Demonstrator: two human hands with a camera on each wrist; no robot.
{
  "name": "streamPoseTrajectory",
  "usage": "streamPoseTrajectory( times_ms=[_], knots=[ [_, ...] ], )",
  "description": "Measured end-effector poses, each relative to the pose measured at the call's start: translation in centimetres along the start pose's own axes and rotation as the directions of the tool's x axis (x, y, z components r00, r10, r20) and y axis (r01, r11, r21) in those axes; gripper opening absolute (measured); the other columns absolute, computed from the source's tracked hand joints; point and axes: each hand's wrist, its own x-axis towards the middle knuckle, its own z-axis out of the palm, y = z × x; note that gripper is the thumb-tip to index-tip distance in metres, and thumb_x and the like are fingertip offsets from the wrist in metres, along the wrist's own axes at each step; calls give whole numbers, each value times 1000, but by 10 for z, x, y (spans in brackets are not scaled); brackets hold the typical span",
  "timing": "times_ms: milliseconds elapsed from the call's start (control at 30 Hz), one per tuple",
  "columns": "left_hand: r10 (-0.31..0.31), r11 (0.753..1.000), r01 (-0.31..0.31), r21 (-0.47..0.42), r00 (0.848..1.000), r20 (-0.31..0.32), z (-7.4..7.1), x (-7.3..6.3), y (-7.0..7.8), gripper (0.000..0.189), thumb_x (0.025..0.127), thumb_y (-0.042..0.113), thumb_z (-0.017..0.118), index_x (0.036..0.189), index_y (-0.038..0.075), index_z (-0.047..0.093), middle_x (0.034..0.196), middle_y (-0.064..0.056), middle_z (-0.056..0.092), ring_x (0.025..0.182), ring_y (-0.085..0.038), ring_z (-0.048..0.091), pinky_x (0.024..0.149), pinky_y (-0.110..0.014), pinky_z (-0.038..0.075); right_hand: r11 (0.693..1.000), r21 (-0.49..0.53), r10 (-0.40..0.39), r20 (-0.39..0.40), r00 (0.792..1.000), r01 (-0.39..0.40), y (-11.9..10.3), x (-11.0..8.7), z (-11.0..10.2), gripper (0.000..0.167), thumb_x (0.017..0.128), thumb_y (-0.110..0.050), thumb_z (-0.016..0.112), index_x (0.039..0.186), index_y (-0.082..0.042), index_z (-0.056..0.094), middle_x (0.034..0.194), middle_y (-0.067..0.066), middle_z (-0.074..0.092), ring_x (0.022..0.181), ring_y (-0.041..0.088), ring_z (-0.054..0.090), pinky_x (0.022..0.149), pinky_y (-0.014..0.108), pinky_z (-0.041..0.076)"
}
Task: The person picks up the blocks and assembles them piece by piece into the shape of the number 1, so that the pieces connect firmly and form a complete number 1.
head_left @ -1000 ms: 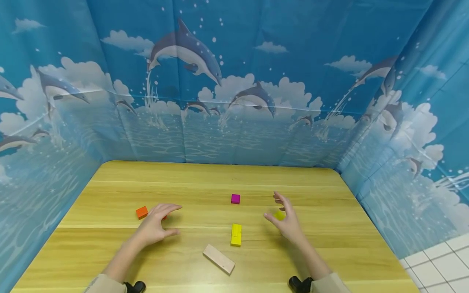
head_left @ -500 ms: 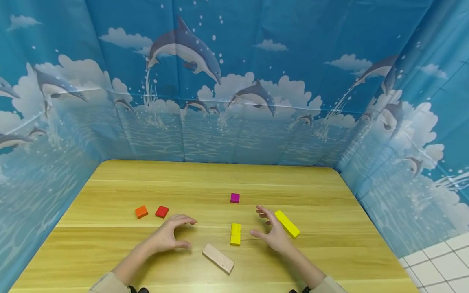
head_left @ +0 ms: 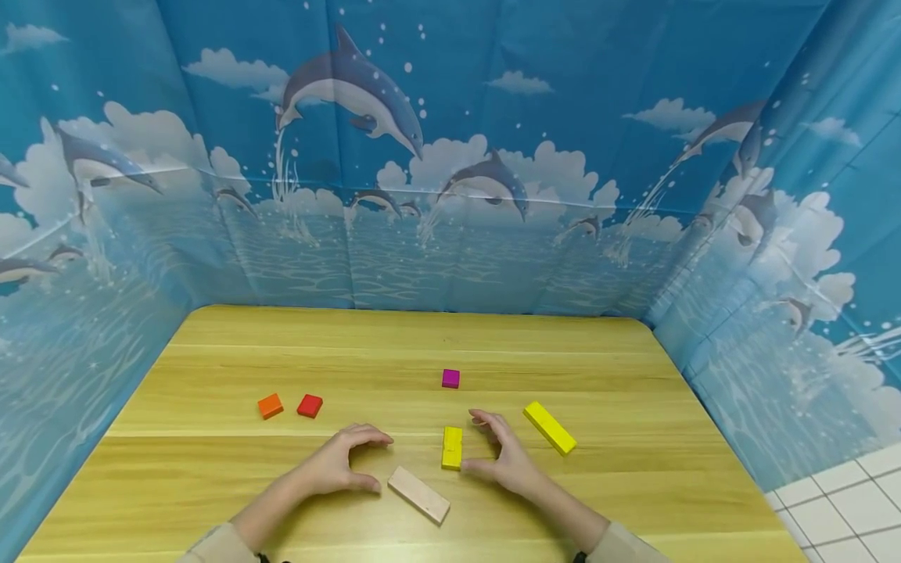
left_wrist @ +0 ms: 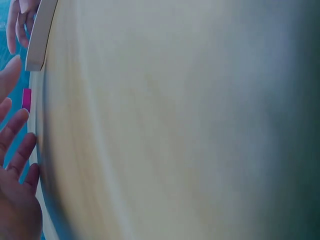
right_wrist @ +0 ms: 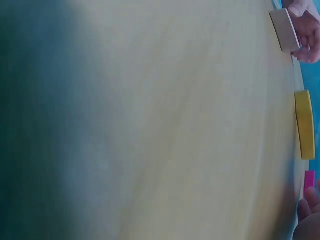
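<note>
In the head view my left hand (head_left: 339,463) hovers over the table left of a plain wooden block (head_left: 419,495), thumb and fingers spread in a loose C with nothing between them. Opposite it, my right hand (head_left: 505,457) has its thumb and fingers apart, just right of a short yellow block (head_left: 452,448); its thumb tip is close to that block, and whether they touch I cannot tell. The left wrist view shows the left fingers (left_wrist: 21,155) loosely spread. A yellow block (right_wrist: 305,125) and the wooden block (right_wrist: 285,30) appear in the right wrist view.
A long yellow block (head_left: 550,428) lies right of the right hand. Behind the hands sits a magenta cube (head_left: 450,378). Red (head_left: 310,406) and orange (head_left: 271,406) blocks lie at the left. A dolphin-print curtain (head_left: 450,234) encloses the table's (head_left: 598,375) back and sides.
Both hands have moved inward toward the middle of the table, uncovering the red block and the long yellow block. The blocks have stayed in place.
</note>
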Motion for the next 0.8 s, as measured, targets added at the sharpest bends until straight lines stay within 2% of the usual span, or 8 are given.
streamPoseTrajectory(
  times_ms=[133, 267, 533, 800],
  knots=[
    [-9, 1000, 9, -4, 1000, 16, 4, 1, 3, 57, 67, 31, 80, 115, 9, 60, 111, 2, 61, 103, -14, 51, 90, -34, 41, 1000, 0, 18, 30, 999, -18, 3, -1, 4, 77, 69, -29, 79, 133, -9, 41, 127, 7, 46, 118, 24, 43, 99, 41, 35],
    [-13, 999, 12, 30, 1000, 19, 8, 2, 4, 55, 65, 33, 80, 113, 12, 61, 110, 6, 61, 102, -12, 50, 89, -34, 40, 1000, -18, 24, 43, 999, -23, 3, -2, 7, 80, 67, -32, 80, 133, -9, 42, 129, 5, 45, 121, 22, 42, 103, 39, 31],
    [-78, 994, 76, 74, 997, 19, 14, 2, 7, 53, 64, 38, 79, 111, 20, 62, 111, 12, 59, 102, -8, 47, 87, -39, 31, 993, -120, 14, 62, 998, -7, 1, -1, 9, 77, 68, -36, 79, 131, -9, 45, 124, 1, 46, 118, 20, 42, 101, 42, 33],
    [-91, 992, 89, 86, 996, 20, 20, 3, 6, 49, 65, 41, 78, 108, 23, 63, 110, 13, 57, 103, -9, 45, 87, -42, 28, 979, -202, 11, 68, 998, 3, 2, 0, 10, 74, 68, -40, 78, 128, -9, 49, 122, 4, 47, 116, 25, 41, 99, 49, 33]
  ],
)
